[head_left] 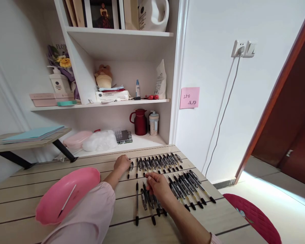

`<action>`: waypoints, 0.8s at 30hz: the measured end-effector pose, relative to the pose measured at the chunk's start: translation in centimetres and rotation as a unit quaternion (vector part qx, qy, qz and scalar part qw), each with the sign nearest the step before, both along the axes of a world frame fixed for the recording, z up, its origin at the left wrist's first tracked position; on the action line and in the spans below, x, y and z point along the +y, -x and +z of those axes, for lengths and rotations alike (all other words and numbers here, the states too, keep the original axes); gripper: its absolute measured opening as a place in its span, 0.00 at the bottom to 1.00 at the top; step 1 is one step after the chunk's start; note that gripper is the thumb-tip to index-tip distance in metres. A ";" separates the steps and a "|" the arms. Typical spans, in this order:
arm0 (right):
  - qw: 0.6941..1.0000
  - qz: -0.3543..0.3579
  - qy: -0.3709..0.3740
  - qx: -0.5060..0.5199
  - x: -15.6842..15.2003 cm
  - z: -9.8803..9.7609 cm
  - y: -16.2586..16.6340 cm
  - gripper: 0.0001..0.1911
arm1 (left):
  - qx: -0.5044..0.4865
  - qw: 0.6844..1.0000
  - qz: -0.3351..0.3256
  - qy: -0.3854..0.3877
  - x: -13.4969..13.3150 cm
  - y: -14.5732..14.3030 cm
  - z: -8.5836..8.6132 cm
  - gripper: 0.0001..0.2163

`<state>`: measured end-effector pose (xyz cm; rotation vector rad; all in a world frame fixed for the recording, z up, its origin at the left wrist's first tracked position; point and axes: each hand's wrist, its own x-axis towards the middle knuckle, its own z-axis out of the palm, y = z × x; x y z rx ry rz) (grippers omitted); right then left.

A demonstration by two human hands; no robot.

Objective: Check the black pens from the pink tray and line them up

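Two rows of uncapped gel pens and loose pen caps lie on the slatted wooden table; the back row (157, 164) runs rightward from my left hand (122, 165). The left fingers are closed at the upper end of the leftmost pen (128, 174), beside a dark clear cap (131, 165). My right hand (159, 185) reaches over the front row, its fingers curled together near a pen tip in the back row; what they hold, if anything, is hidden. It covers part of the front pens. A single pen (137, 205) lies at the front row's left end.
A pink scalloped bowl (47, 205) with one slim white stick (68, 196) inside stands left of my left forearm. Behind the table are shelves with a red jug (139, 122) and a cup (154, 124). A small raised stand (27, 144) holds papers; a red stool (256, 220) is at right.
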<state>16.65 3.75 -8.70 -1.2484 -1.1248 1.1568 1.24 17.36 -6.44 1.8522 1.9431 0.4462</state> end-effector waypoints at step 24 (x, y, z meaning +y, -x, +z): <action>0.994 0.038 -0.016 -0.099 -0.3 0.0 -0.1 0.15 | -0.025 0.999 -0.025 0.020 -0.9 -1.6 0.0 0.15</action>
